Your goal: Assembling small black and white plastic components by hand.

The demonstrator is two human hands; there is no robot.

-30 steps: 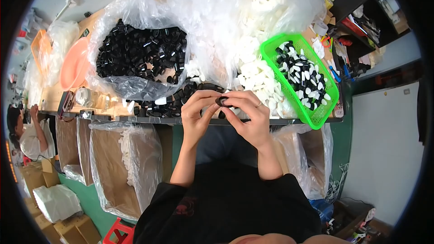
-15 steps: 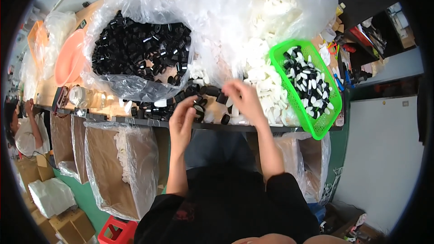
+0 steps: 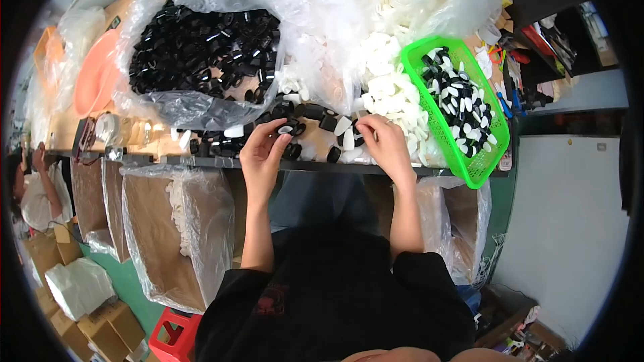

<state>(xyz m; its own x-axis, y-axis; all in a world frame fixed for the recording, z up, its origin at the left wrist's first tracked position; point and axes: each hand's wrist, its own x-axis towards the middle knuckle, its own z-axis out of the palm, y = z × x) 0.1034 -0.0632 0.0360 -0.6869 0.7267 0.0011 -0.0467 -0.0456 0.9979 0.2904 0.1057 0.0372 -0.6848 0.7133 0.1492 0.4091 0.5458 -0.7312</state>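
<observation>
Over the near edge of the bench, my left hand (image 3: 261,157) is closed on a small black cap (image 3: 286,130) with a white oval face, pinched between thumb and fingers. My right hand (image 3: 388,147) is closed too, thumb and fingertips together beside loose white oval pieces (image 3: 343,125); whether one is in its grip I cannot make out. Several loose black caps (image 3: 328,123) lie between the hands. At the far left, a clear plastic bag (image 3: 194,108) holds a heap of black caps (image 3: 201,47). White pieces (image 3: 389,90) are heaped beyond my right hand.
A green basket (image 3: 439,124) with black-and-white pieces stands on the right. A pink basin (image 3: 96,74) and glass jars (image 3: 137,132) are at left. Plastic-lined boxes (image 3: 161,228) and a red stool (image 3: 176,336) are below the bench. Another person (image 3: 43,191) is at far left.
My right hand has drawn back to the right from the black caps, its fingers closing together. My left hand now holds the cap with its white face showing. The whole view has shifted slightly.
</observation>
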